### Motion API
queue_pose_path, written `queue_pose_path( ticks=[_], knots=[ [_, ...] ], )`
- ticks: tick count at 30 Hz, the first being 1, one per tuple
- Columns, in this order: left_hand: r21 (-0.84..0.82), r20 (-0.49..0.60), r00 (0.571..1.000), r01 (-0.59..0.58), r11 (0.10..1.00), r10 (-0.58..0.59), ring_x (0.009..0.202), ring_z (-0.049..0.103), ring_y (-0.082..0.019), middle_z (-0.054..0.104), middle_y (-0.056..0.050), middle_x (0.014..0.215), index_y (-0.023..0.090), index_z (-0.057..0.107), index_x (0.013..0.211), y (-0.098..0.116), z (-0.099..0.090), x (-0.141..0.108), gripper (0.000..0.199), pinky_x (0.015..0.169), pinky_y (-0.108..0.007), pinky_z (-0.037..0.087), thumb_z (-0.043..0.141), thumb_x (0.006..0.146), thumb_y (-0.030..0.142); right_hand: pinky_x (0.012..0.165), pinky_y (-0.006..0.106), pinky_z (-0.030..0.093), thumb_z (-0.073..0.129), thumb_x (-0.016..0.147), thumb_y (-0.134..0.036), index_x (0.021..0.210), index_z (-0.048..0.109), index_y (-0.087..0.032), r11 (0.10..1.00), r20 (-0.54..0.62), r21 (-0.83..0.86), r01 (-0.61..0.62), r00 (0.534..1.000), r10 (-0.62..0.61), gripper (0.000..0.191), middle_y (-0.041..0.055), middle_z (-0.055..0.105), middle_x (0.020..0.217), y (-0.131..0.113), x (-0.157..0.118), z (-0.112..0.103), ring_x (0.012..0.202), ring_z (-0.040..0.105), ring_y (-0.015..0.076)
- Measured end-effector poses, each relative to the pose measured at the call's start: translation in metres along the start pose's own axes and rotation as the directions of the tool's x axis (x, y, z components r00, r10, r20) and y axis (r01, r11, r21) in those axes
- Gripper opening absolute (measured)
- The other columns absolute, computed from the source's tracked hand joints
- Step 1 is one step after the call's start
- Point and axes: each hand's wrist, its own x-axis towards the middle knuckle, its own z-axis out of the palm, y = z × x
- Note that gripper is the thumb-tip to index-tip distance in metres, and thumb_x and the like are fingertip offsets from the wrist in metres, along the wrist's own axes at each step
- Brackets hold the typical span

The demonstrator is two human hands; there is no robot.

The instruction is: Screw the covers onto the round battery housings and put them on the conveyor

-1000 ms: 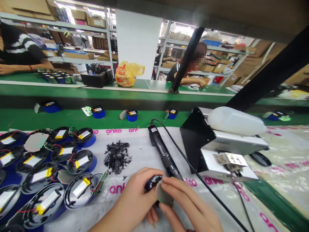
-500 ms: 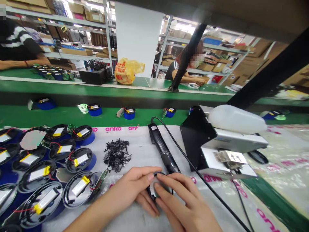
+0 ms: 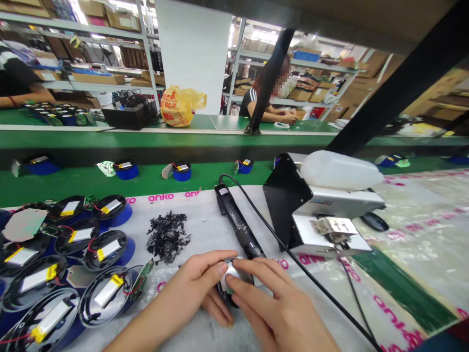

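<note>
Round case [image 3: 223, 288] sat between both hands above the covered counter [image 3: 205, 234] | left hand [image 3: 200, 281] gripped its side, thumb on the rim | right hand [image 3: 274, 298] pressed fingertips onto its face (partly hidden) | black flakes [image 3: 168, 237] lay heaped near, beside the corded black tool [image 3: 238, 222]

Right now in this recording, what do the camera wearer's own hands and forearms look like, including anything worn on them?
Both the left hand and the right hand are bare: no gloves, finger cots or visible rings. The left forearm shows no sleeve, watch or bracelet up to the picture's edge. The lower edge cuts the right arm off near the wrist, so any sleeve further up cannot be seen.
</note>
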Motion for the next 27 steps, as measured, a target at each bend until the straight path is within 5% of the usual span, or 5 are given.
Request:
queue_pose_path(
  ticks=[9, 16, 27],
  knots=[
    [0.026, -0.045, 0.998, -0.030, 0.999, 0.032, 0.050, 0.074, -0.018, 0.077, -0.002, 0.060, 0.015, 0.058, 0.134, -0.007, 0.005, -0.002, 0.061, 0.048, -0.022, 0.058, 0.063, 0.087, 0.054, 0.070, 0.034, 0.061, 0.060, 0.085, -0.005, 0.099, 0.072, -0.016, 0.990, 0.032, 0.104, -0.091, 0.996, 0.088, 0.021, 0.0090, 0.074, 0.102, -0.002, -0.005, 0.007, 0.087, 0.068, 0.0234],
    [0.053, -0.069, 0.997, -0.013, 0.999, 0.016, 0.048, 0.073, -0.018, 0.077, -0.003, 0.060, 0.012, 0.057, 0.131, -0.004, 0.007, -0.004, 0.073, 0.047, -0.022, 0.058, 0.076, 0.076, 0.056, 0.074, 0.037, 0.057, 0.070, 0.082, -0.005, 0.109, 0.068, -0.021, 0.971, 0.035, 0.172, -0.163, 0.987, 0.160, 0.031, 0.0054, 0.073, 0.098, -0.001, -0.013, 0.005, 0.085, 0.065, 0.0231],
    [0.126, -0.180, 0.984, 0.008, 0.992, 0.015, 0.044, 0.070, -0.020, 0.074, -0.002, 0.055, 0.012, 0.060, 0.127, 0.003, 0.018, -0.006, 0.077, 0.044, -0.022, 0.056, 0.082, 0.069, 0.058, 0.089, 0.037, 0.053, 0.081, 0.079, -0.018, 0.096, 0.073, -0.022, 0.954, 0.100, 0.190, -0.234, 0.971, 0.218, 0.020, 0.0000, 0.074, 0.091, 0.002, -0.008, 0.004, 0.092, 0.063, 0.0213]
  ],
)
